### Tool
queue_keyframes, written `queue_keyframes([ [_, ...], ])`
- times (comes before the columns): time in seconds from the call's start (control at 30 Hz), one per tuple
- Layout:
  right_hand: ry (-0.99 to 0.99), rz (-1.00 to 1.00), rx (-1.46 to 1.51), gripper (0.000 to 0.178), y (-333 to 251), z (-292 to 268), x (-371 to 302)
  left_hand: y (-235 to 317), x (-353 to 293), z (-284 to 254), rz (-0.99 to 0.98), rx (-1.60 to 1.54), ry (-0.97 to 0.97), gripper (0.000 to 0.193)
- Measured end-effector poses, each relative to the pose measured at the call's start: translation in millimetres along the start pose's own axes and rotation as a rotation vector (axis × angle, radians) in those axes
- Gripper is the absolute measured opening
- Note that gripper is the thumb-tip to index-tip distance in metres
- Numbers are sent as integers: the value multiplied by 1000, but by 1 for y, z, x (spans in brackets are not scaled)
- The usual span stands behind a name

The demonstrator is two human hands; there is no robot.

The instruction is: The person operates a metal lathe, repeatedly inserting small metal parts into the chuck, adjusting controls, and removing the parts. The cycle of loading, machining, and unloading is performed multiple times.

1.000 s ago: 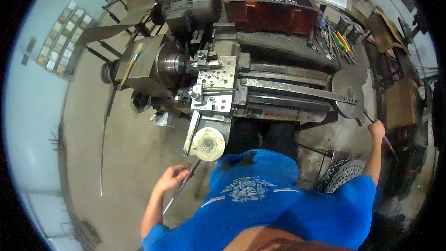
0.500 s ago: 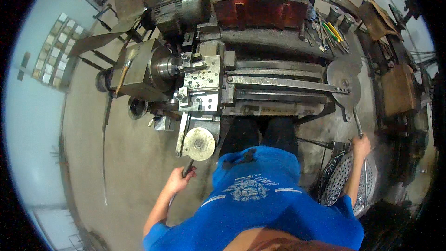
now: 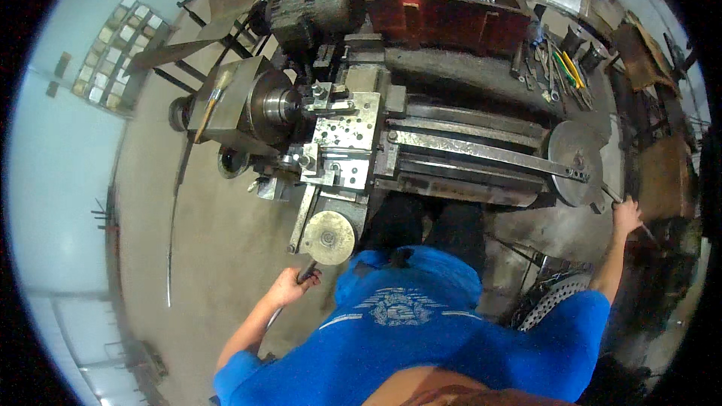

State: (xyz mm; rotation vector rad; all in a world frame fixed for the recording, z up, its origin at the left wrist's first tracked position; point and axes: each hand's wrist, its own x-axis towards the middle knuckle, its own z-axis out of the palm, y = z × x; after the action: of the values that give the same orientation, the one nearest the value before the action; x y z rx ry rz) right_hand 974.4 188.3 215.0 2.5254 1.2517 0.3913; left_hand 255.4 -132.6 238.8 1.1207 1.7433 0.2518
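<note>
Head view: left hand (image 3: 294, 284) has fingers wrapped round dark metal rod (image 3: 307, 268) at pale round metal disc (image 3: 328, 237), lathe front. Right hand (image 3: 627, 216), arm stretched out, fingers clasped on slim grey metal lever (image 3: 611, 193) beside large grey round metal plate (image 3: 573, 144), bed's right end. Long flat steel bar (image 3: 481, 152) links plate toward drilled silver steel carriage (image 3: 344, 132).
</note>
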Motion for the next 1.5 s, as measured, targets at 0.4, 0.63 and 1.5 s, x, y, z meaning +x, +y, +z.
queue_keyframes([
  [0.4, 477, -288, 553, 61, 2, 64, -104, -143, 123, -161, -142, 438, 554, 54],
  [0.63, 32, -185, 700, 46, -32, 43, -184, -179, 213, -189, -124, 802, 693, 39],
  [1.5, 207, -1852, 888, 33, -426, -360, -328, -157, -36, -303, -335, 558, 1232, 37],
])
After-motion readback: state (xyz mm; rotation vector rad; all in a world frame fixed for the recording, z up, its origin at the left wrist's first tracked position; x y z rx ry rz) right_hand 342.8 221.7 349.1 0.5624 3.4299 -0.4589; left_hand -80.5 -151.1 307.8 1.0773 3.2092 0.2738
